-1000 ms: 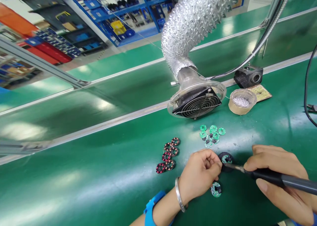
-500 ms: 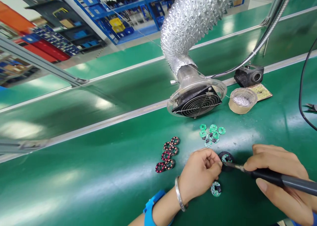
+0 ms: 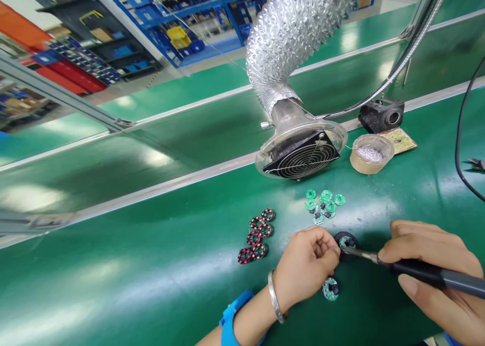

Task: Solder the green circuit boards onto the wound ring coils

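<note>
My right hand [image 3: 435, 273] is closed around the dark handle of a soldering iron [image 3: 424, 273]. The iron's metal tip rests at a small round circuit board [image 3: 347, 243] seated in a black ring-shaped holder [image 3: 345, 257]. On the other side of that board, my left hand [image 3: 312, 255] has its thumb and fingers pinched together at the holder's left edge. Whatever lies between those fingertips is too small to make out. Just below them, a second round board [image 3: 330, 289] with a black component lies on the green table, partly behind the left hand.
Several loose green boards [image 3: 326, 199] lie beyond my hands. Left of them sit several copper-wound rings [image 3: 258, 237]. A fume extractor [image 3: 303, 156] hangs over the table. A tub of metal shavings [image 3: 371, 155], a yellow sponge tray [image 3: 399, 140] and an iron stand [image 3: 382, 116] are behind.
My right hand has shifted slightly to the right with the soldering iron, whose tip stays at the board. The left hand and the boards look the same.
</note>
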The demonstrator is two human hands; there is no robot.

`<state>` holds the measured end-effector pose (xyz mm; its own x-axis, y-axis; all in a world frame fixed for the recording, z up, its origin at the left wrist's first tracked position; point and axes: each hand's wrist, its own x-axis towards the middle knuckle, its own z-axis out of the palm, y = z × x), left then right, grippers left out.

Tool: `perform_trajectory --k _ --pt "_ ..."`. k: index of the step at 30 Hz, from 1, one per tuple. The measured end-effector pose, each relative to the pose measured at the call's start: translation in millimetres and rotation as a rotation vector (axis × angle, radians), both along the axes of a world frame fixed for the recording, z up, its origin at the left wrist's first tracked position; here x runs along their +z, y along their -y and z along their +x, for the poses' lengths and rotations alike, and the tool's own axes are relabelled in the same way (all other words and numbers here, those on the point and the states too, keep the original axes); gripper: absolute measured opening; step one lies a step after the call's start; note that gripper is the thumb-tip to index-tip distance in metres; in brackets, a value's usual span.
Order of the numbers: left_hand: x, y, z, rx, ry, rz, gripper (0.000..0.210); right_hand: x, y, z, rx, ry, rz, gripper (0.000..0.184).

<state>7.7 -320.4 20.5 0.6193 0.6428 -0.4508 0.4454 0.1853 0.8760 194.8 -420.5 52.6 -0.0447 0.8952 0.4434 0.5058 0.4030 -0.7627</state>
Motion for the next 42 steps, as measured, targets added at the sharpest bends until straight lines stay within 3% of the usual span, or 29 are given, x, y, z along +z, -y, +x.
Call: perform_trajectory --k 4,9,14,17,21,24,28,32,35,39,42 --pt "0.3 0.2 0.4 -0.001 0.012 -0.009 0.006 5.5 4.8 5.3 -0.062 0.089 -0.044 0.027" --pt "-1.5 0.2 0.4 -0.001 0.013 -0.029 0.006 4.7 3.7 9.8 0.003 0.064 -0.068 0.028" --pt "-2.0 -0.5 -0.5 -0.012 -0.005 -0.052 0.006 1.4 -5.5 2.9 -0.033 -0.084 0.066 0.023" --pt "0.7 -1.5 -0.5 -0.04 -0.009 0.065 0.004 -3.5 -7.7 0.4 -0.07 -0.093 0.116 0.023" --pt "5.8 -2.3 2.5 -0.133 -0.062 0.297 0.031 -14.9 -9.4 -0.4 -0.16 -0.08 0.139 0.032" --pt "6.3 -5.0 6.5 -0.185 -0.093 0.409 0.031 -21.8 -14.1 -3.8 -0.194 -0.055 0.156 0.037" --pt "1.7 -15.6 10.6 -0.272 -0.014 0.472 0.027 -26.7 -21.3 -9.8 -0.118 0.043 0.137 0.028" --pt "-1.1 -25.5 8.3 -0.369 0.074 0.464 0.016 -33.6 -24.5 -12.7 -0.004 0.134 0.095 0.034" --pt "0.5 -24.1 0.2 -0.285 0.067 0.451 0.025 -38.4 -25.0 -12.9 0.033 0.157 0.076 0.037" --pt "2.4 -10.8 -8.6 -0.198 0.072 0.434 0.004 -39.2 -25.6 -12.9 0.047 0.171 0.066 0.032" --pt "1.4 -0.6 -5.7 -0.158 0.1 0.409 0.006 -37.3 -26.0 -12.8 0.049 0.18 0.072 0.03"
